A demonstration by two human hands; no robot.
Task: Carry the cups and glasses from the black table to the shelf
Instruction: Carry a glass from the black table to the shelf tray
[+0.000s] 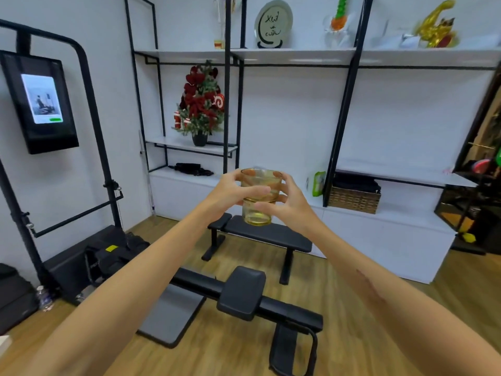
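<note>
I hold a yellow-tinted drinking glass (260,196) upright in mid-air at arm's length, in the centre of the view. My left hand (230,192) wraps its left side and my right hand (290,199) its right side, fingers overlapping across the front. The glass looks empty. Ahead stands the white shelf unit with black metal posts (295,54), its long upper board above the glass and lower boards (401,173) to the right. The black table is out of view.
Between me and the shelf are a black workout bench (268,234) and a padded black machine (244,293) on the wooden floor. A small decorated tree (202,104), a plate, ornaments and a wicker basket (353,198) occupy the shelves. A screen hangs at the left.
</note>
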